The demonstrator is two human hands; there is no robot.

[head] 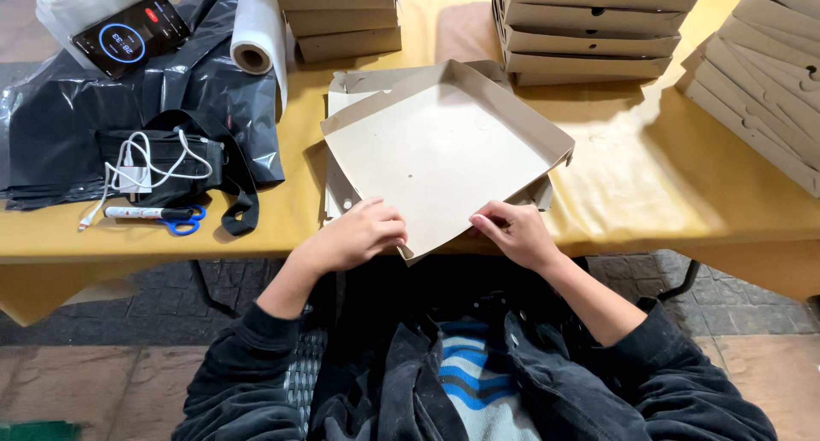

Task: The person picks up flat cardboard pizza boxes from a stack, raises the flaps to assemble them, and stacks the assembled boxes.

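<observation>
1. The left hand (363, 233) and the right hand (512, 232) each pinch the near edge of a half-folded cardboard box (440, 155).
2. The box lies on the yellow counter (649, 176), on top of a pile of flat box blanks (340, 193).
3. Its far walls stand up. The near side looks not yet folded, so I think this box is about half made.
4. Many finished boxes (589, 31) are stacked behind, and flat ones remain.
</observation>
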